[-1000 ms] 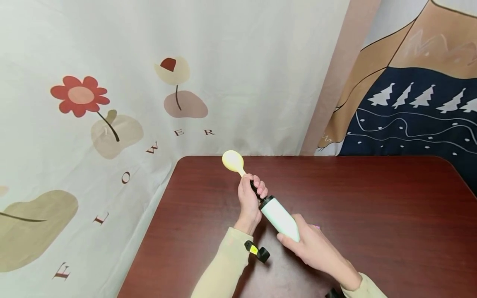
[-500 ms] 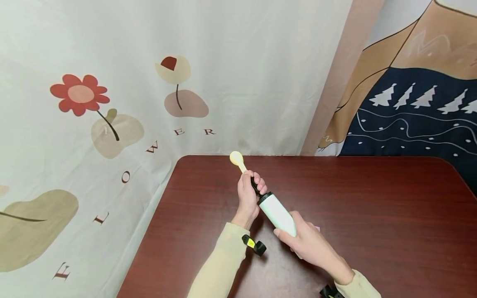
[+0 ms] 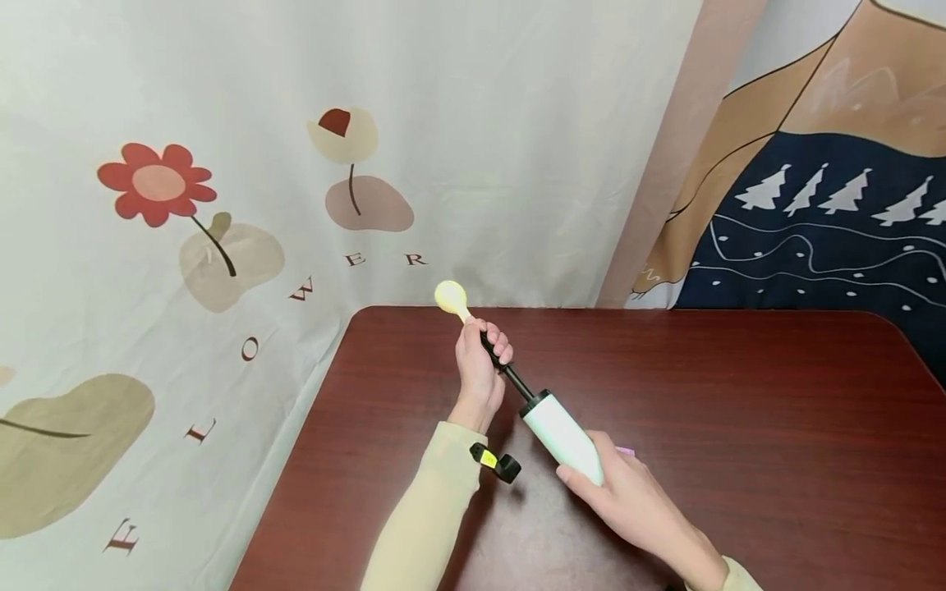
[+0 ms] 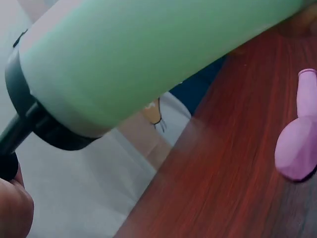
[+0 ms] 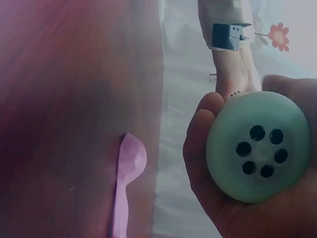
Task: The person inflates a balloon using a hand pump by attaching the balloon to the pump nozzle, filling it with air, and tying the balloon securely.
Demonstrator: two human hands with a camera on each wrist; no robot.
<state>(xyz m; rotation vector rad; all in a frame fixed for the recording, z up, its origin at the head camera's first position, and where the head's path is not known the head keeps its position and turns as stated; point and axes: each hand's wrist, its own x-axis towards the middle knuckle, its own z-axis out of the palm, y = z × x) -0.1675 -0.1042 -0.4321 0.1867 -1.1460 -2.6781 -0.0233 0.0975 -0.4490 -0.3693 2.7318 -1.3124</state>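
Note:
In the head view a hand balloon pump (image 3: 563, 439) with a pale mint barrel slants up to the left over the table. My left hand (image 3: 479, 369) grips its black handle (image 3: 492, 348), and the black rod (image 3: 520, 382) shows between handle and barrel. A small, partly filled yellow balloon (image 3: 450, 296) sticks out beyond the left thumb; its neck is hidden in that hand. My right hand (image 3: 636, 501) wraps around the barrel's lower end. Several dark holes mark the barrel's round end (image 5: 263, 152) in the right wrist view.
A flat pink balloon (image 4: 296, 148) lies on the dark red wooden table (image 3: 739, 410), mostly covered by the right hand in the head view. Behind the table's far edge hangs a white curtain (image 3: 517, 164) with flower prints. A dark blue printed cloth (image 3: 813, 246) hangs at right.
My left hand has moved up and left, drawing the rod out of the barrel. The yellow balloon looked smaller half a second ago and larger one second ago. The right hand shifted slightly down.

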